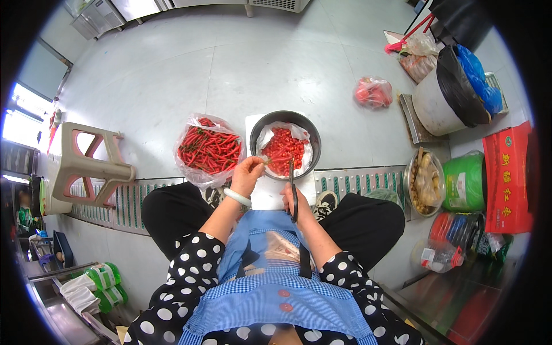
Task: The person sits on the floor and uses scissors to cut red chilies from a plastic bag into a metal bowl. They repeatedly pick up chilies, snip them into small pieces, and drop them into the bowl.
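My left hand [248, 174] pinches a red chili pepper [280, 159] by its stem end, over a dark round pot [317, 148]. Black-handled scissors [294, 198] are in my right hand [297, 202], their blades pointing up beside the pepper's tip. Cut red chili pieces [276, 146] lie in a white plastic bag [307, 156] lining the pot. The pot rests on a white board or stand [258, 199]. To its left, a clear plastic bag [179, 157] full of whole red chilies [209, 148] stands open on the floor.
A plastic stool [97, 166] stands at the left. A floor drain grate [358, 179] runs across under my legs. A bag of red items [373, 92] lies ahead right. Farther right are a lined bucket [435, 99], a metal bowl [407, 189], a green container [461, 181] and a red box [509, 177].
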A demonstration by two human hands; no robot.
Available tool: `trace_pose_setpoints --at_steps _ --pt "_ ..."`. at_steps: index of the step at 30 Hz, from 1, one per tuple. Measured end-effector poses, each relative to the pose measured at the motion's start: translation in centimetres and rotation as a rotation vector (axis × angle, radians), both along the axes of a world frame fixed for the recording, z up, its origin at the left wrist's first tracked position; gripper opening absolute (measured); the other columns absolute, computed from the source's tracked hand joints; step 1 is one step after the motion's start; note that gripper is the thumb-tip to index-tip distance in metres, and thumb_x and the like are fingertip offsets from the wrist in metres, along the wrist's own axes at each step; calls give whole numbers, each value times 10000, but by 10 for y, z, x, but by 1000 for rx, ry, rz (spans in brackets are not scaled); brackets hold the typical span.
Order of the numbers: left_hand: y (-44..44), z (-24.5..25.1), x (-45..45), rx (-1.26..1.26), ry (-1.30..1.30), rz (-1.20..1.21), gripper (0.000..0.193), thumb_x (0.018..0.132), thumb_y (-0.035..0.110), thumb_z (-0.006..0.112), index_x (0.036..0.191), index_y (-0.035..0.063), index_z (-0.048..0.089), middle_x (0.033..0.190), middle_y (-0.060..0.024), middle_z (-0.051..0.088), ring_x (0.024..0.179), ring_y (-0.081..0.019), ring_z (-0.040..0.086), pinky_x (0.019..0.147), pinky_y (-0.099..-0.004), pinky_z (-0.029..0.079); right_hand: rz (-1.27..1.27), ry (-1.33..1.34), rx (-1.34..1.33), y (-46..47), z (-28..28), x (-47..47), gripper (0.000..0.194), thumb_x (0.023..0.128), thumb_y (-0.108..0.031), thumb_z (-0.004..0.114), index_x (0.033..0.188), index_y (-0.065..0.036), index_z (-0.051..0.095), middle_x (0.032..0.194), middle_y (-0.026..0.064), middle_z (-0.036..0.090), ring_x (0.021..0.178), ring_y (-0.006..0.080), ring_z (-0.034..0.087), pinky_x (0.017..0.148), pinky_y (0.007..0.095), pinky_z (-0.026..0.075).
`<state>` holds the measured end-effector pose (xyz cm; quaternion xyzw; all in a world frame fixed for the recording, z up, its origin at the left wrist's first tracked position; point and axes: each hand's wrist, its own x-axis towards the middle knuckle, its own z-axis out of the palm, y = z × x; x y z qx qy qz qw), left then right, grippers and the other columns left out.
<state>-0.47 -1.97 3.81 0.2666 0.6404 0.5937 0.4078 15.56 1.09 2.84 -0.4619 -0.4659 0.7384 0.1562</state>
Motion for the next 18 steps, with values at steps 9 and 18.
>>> trace_pose_setpoints --at_steps 9,18 --pt "-5 24 -13 -124 438 -181 160 773 108 519 885 6 571 776 -54 545 722 -143 521 660 -249 407 28 -22 -197 7 -5 2 501 808 -542 376 843 -52 468 609 -24 379 541 75 361 493 200 312" --pt "-5 14 -22 -67 543 -171 71 721 28 577 791 34 592 717 -41 537 638 -126 505 575 -228 396 55 -88 -141 10 4 3 492 784 -532 436 711 -48 475 536 -25 378 455 77 358 417 205 299"
